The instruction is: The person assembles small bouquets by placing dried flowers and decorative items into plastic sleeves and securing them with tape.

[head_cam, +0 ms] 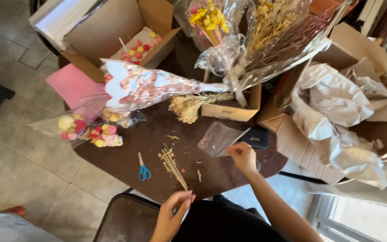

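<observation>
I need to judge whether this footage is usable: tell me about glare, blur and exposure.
Head view: the window at lower right is blown out white; the plastic wrap on the dried flowers throws glare; the left hand is slightly motion-blurred; the dark table stays evenly lit, and the scissors read sharply.

Both arms are bare from the wrist up as far as they show, with no sleeves, watch or rings visible. The left hand (172,214) and right hand (242,157) wear no gloves. A dark, black-looking garment covers the body below them.
</observation>
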